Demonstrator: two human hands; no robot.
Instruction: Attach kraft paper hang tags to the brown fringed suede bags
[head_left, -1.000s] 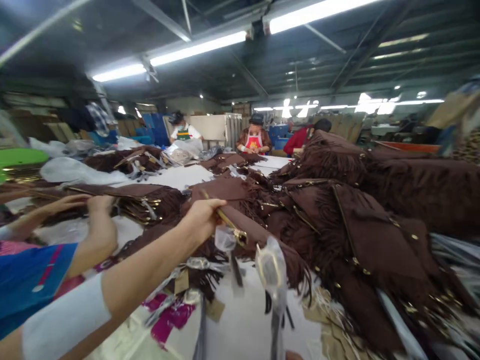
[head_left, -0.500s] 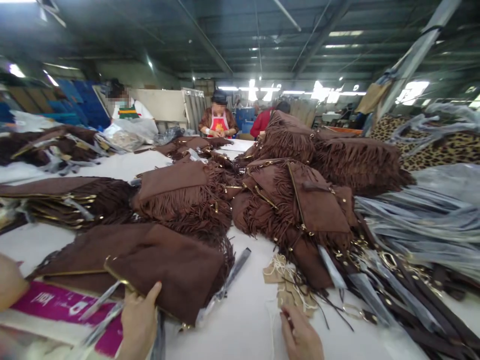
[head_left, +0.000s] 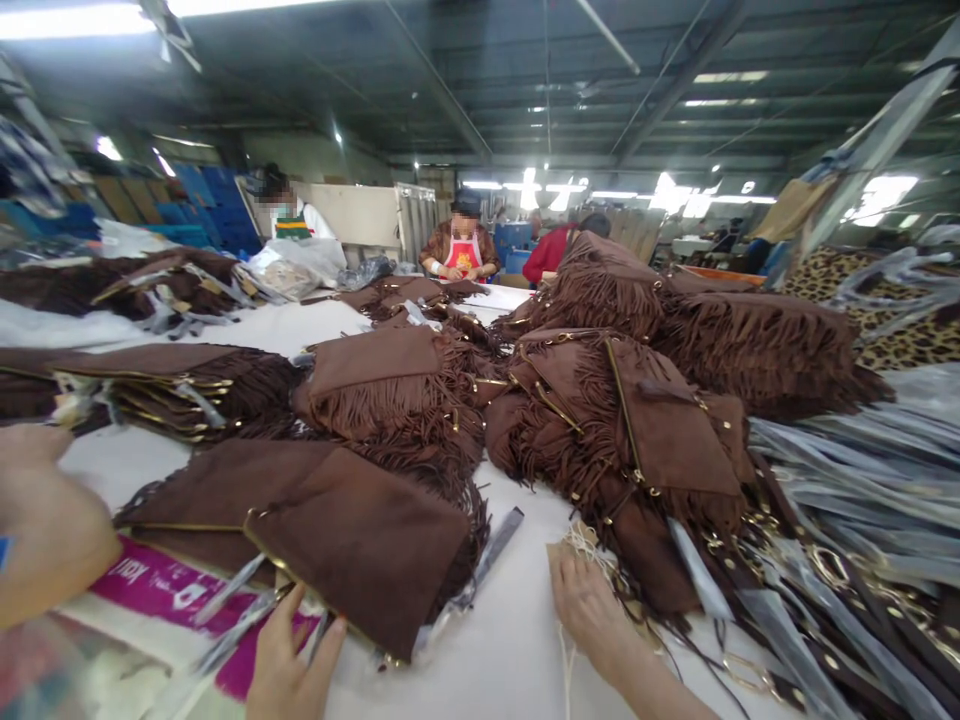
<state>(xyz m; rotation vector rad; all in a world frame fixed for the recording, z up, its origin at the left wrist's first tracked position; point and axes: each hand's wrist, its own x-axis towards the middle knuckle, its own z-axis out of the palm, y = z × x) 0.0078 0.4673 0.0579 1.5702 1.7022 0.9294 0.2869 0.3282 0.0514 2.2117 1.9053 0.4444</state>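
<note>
A dark brown fringed bag [head_left: 367,540] with gold zipper edging lies on the near left of the table, over another brown bag [head_left: 202,490]. At its front edge my left hand [head_left: 292,650] grips the bag beside the zipper and a plastic-wrapped strap [head_left: 232,590]; some fingers are hidden below. My right hand [head_left: 589,605] is closed over a small pile of tan paper tags with white strings [head_left: 581,540], its fingertips on the tags. A white string [head_left: 568,665] hangs down beneath it.
Another person's hand [head_left: 52,530] reaches in at the left edge. Stacked fringed bags [head_left: 382,370] and a larger heap [head_left: 675,430] stand behind. Plastic-wrapped straps [head_left: 862,480] with metal rings cover the right side. Several people work at the back.
The view has turned left, so things appear farther right. My right hand has moved forward onto the tags. My left hand has slid down the bag's front edge. The other person's hand shows more.
</note>
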